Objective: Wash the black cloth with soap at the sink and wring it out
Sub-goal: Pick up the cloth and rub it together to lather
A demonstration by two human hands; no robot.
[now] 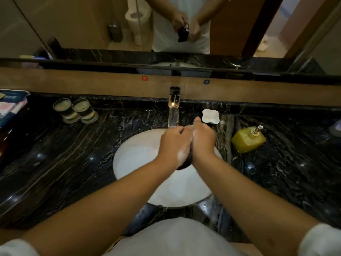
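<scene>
Now I see left hand (173, 143) and right hand (203, 139) pressed together over sink (132, 159), fingers curled on black cloth (184, 163) between palms. Soap foam on left hand. Faucet (174, 108) at worktop back edge.

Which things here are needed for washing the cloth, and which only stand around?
For the job: black cloth, left hand, right hand, sink, faucet, yellow soap dispenser.

Standing around: two glasses, white dish.
</scene>
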